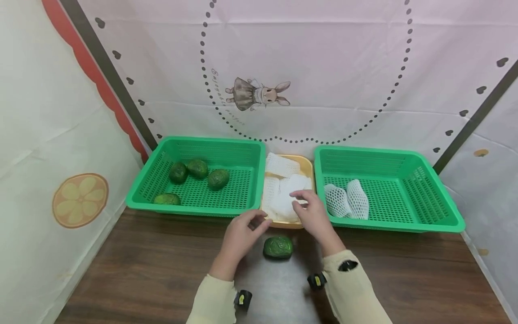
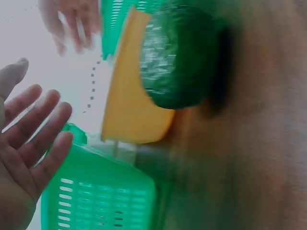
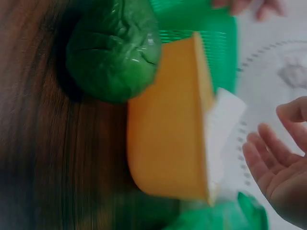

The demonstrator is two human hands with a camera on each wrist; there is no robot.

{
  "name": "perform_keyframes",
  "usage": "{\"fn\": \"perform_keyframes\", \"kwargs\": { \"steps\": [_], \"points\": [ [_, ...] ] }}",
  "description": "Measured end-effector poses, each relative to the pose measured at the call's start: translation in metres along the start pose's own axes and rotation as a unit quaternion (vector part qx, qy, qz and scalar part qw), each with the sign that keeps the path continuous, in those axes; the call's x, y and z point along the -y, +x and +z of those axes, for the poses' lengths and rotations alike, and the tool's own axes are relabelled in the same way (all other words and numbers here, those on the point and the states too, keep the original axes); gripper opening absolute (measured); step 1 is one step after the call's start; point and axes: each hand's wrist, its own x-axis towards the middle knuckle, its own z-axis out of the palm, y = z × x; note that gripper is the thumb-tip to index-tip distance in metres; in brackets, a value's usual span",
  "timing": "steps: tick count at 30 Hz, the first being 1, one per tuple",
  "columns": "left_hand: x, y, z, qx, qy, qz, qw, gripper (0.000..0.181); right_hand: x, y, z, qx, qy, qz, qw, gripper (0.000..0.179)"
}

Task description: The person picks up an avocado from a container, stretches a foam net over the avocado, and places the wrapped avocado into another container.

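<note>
An avocado [image 1: 278,247], dark green and wrinkled, lies on the table in front of a yellow tray [image 1: 308,167]. White foam net sleeves [image 1: 282,165] fill that tray in a loose pile. My left hand [image 1: 242,234] hovers by the tray's near left corner, fingers loosely bent and nothing between them. Over the tray's right side is my right hand [image 1: 313,215], its thumb and forefinger apart above the sleeves. Both wrist views show empty, relaxed fingers, with the avocado [image 2: 180,57] large in front of the tray's side.
Left of the tray stands a green basket [image 1: 196,209] with several avocados [image 1: 218,179] in it. Another green basket [image 1: 400,227], on the right, contains two white net-covered pieces [image 1: 358,199]. A printed cloth [image 1: 344,67] hangs behind them. Brown wooden table [image 1: 404,274] extends in front.
</note>
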Motion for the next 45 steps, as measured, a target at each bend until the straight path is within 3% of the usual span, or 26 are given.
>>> {"fn": "perform_keyframes", "kwargs": {
  "steps": [4, 8, 11, 14, 20, 23, 25, 27, 29, 31, 33, 34, 36, 39, 42, 45],
  "points": [
    [-0.005, 0.011, -0.005, -0.033, -0.026, 0.004, 0.9991, 0.021, -0.008, 0.023, 0.019, 0.032, -0.091, 0.026, 0.9950, 0.036],
    [-0.006, 0.019, -0.006, -0.052, -0.038, -0.019, 0.9978, 0.023, -0.017, 0.032, 0.030, 0.073, -0.172, 0.050, 0.9812, 0.069],
    [-0.006, 0.020, -0.007, -0.058, -0.045, -0.026, 0.9970, 0.021, -0.020, 0.032, 0.036, 0.097, -0.221, 0.046, 0.9694, 0.077],
    [-0.005, 0.019, -0.006, -0.060, -0.048, -0.021, 0.9968, 0.020, -0.022, 0.031, 0.039, 0.093, -0.255, 0.031, 0.9620, 0.065],
    [-0.003, 0.015, -0.006, -0.061, -0.058, -0.019, 0.9963, 0.018, -0.022, 0.029, 0.038, 0.072, -0.291, 0.006, 0.9539, 0.021],
    [-0.002, 0.012, -0.007, -0.061, -0.059, -0.014, 0.9963, 0.017, -0.022, 0.027, 0.035, 0.048, -0.316, -0.032, 0.9471, 0.017],
    [-0.003, 0.010, -0.008, -0.058, -0.058, -0.010, 0.9966, 0.016, -0.019, 0.025, 0.032, 0.011, -0.319, -0.066, 0.9453, 0.016],
    [-0.004, 0.008, -0.009, -0.052, -0.060, -0.007, 0.9968, 0.015, -0.013, 0.021, 0.026, -0.043, -0.291, -0.091, 0.9513, 0.016],
    [-0.006, 0.006, -0.010, -0.047, -0.069, -0.002, 0.9965, 0.014, -0.003, 0.014, 0.019, -0.101, -0.230, -0.103, 0.9624, 0.016],
    [-0.009, 0.005, -0.009, -0.048, -0.080, 0.016, 0.9955, 0.022, 0.010, 0.007, 0.011, -0.140, -0.133, -0.098, 0.9763, 0.016],
    [-0.011, 0.004, -0.008, -0.054, -0.074, 0.052, 0.9944, 0.040, 0.021, -0.002, 0.004, -0.145, -0.009, -0.074, 0.9866, 0.017],
    [-0.013, 0.005, -0.007, -0.058, -0.063, 0.075, 0.9935, 0.051, 0.027, -0.006, 0.001, -0.137, 0.053, -0.060, 0.9873, 0.018],
    [-0.016, 0.006, -0.004, -0.072, -0.027, 0.119, 0.9899, 0.072, 0.035, -0.013, -0.003, -0.109, 0.164, -0.023, 0.9801, 0.020],
    [-0.020, 0.009, 0.000, -0.091, 0.034, 0.161, 0.9822, 0.089, 0.042, -0.021, -0.007, -0.071, 0.272, 0.039, 0.9588, 0.023],
    [-0.022, 0.010, 0.002, -0.103, 0.072, 0.167, 0.9780, 0.083, 0.041, -0.025, -0.008, -0.058, 0.331, 0.080, 0.9385, 0.023],
    [-0.023, 0.009, 0.002, -0.104, 0.099, 0.163, 0.9761, 0.068, 0.036, -0.027, -0.009, -0.045, 0.350, 0.118, 0.9284, 0.023]
  ]
}}
